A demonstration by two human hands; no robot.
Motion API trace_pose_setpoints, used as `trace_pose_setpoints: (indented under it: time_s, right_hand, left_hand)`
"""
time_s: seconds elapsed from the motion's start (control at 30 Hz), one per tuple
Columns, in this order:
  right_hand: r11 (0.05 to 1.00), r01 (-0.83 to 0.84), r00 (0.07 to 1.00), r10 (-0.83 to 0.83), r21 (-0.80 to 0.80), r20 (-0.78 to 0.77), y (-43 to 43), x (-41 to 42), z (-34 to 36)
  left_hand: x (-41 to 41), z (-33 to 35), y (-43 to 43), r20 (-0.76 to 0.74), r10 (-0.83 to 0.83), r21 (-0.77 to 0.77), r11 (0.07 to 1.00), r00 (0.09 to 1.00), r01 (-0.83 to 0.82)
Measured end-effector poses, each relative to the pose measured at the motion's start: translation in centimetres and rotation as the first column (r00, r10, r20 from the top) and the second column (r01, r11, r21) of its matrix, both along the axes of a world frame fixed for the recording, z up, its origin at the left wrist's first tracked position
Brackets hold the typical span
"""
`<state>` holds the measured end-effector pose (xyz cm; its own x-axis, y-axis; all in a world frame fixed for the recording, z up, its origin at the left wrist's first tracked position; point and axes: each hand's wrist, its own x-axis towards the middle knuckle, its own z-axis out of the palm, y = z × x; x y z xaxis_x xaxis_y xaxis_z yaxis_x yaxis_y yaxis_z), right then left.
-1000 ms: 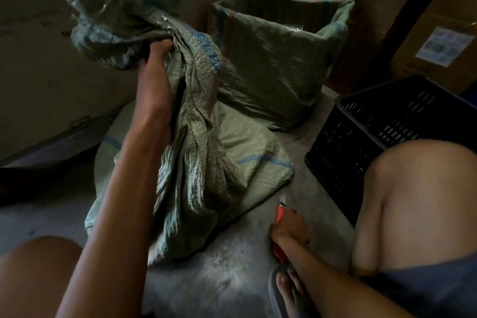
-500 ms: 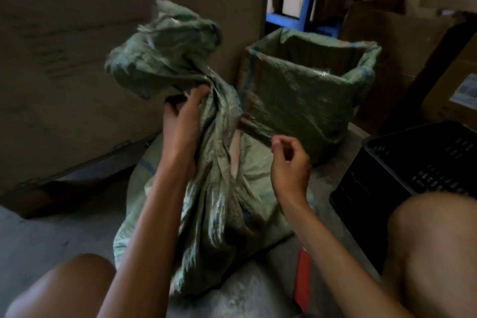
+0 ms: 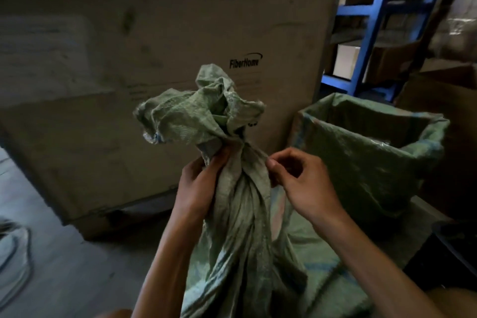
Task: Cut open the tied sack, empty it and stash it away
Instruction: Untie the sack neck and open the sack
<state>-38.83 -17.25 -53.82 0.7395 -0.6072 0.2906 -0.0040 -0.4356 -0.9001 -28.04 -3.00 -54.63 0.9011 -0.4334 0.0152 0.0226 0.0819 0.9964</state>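
A limp green woven sack (image 3: pixel 240 235) hangs bunched in front of me, its crumpled top (image 3: pixel 201 113) flaring above my grip. My left hand (image 3: pixel 198 183) is closed around the sack's gathered neck from the left. On the right side of the neck, my right hand (image 3: pixel 296 181) has thumb and fingers pinched at the fabric. Neither the red cutter nor any tie is in view.
A second green sack (image 3: pixel 371 162) stands open at the right, lining a box. More green sacking (image 3: pixel 317 261) lies flat on the floor under the held one. A large FiberHome carton (image 3: pixel 154 80) stands behind, blue shelving (image 3: pixel 371 23) at the back right, a dark crate (image 3: pixel 449 253) at the right edge.
My right hand left the red cutter on the floor and rose to the sack's neck. The view tilted up, so the cutter and my knees dropped out of sight.
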Motion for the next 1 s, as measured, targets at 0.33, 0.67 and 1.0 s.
trace_pose_setpoints:
  time_s: [0.33,0.67,1.0]
  right_hand:
    - [0.919,0.187,0.982,-0.182,0.347,-0.049,-3.1,1.0,-0.7]
    - [0.729,-0.125,0.991,0.128,0.673,0.045,-2.5,0.6,-1.8]
    - [0.881,0.324,0.945,-0.288,0.345,-0.151,-7.7,3.0,-7.6]
  left_hand:
    - [3.7,-1.3,3.3,-0.012,0.291,0.159,0.945,0.957,-0.285]
    - [3.0,-1.1,1.9,-0.282,-0.175,-0.229,0.967,0.944,0.111]
    - [6.7,-5.4,1.7,0.236,0.295,0.564,0.734,0.926,-0.378]
